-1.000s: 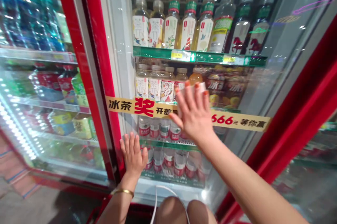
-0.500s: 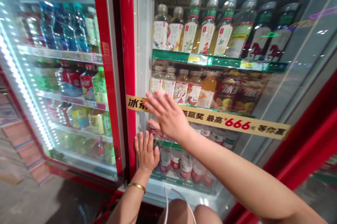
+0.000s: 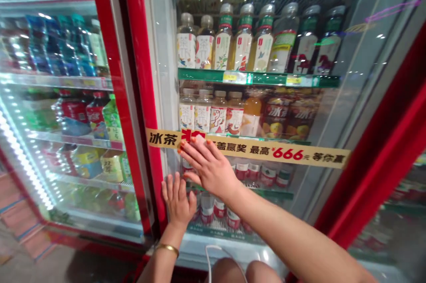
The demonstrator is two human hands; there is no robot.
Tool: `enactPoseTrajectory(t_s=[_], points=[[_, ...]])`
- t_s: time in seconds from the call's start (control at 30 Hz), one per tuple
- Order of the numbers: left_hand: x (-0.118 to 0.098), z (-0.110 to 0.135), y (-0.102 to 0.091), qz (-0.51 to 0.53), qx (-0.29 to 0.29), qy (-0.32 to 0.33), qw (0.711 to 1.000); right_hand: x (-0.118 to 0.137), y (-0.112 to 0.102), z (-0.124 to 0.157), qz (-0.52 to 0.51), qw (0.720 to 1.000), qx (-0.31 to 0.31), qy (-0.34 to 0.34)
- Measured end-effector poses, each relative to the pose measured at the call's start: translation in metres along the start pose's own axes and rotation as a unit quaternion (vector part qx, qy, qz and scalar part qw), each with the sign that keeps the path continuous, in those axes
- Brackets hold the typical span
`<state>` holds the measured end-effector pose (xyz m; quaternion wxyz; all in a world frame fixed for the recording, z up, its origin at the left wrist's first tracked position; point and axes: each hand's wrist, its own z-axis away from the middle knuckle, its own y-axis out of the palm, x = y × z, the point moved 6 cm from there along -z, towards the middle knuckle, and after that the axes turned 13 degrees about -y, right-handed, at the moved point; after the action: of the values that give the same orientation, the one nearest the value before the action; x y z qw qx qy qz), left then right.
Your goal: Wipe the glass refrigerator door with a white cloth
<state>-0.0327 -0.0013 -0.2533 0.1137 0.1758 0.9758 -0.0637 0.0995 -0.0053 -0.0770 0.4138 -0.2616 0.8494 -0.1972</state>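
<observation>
My right hand (image 3: 211, 167) lies with fingers stretched over the glass door of a red drinks fridge, at the lower edge of a yellow banner strip (image 3: 259, 150). Its fingertips cover part of the printing. Below and to its left, my left hand (image 3: 179, 203) is spread flat near the door's red frame (image 3: 143, 74), a gold bracelet (image 3: 168, 248) on its wrist. Neither hand holds anything. Behind the glass stand rows of bottled drinks, among them a tea bottle with a white label (image 3: 186, 48); some lower bottles are hidden by my hands.
A second lit fridge (image 3: 106, 74) with bottles stands at the left. Cartons (image 3: 20, 216) are stacked on the floor beside it. My knees (image 3: 229, 270) and a white cord (image 3: 208, 256) show at the bottom. Another red frame (image 3: 369, 141) slants along the right.
The view has shifted, so the fridges appear further left. My right hand sits lower against the banner, uncovering more of its printing. Both hands stay spread at the door.
</observation>
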Motion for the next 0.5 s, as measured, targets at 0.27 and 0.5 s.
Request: enactPoseTrajectory(t_s=[0.27,0.5], points=[[0.008,0.005,0.006,-0.004,0.007,-0.008,1.0,-0.099,-0.064,0.255,0.179,0.872,-0.111,0.442],[-0.001,-0.008,-0.007,-0.001,0.034,-0.013,0.999,0.038,0.032,0.179,0.123,0.934,-0.114,0.316]])
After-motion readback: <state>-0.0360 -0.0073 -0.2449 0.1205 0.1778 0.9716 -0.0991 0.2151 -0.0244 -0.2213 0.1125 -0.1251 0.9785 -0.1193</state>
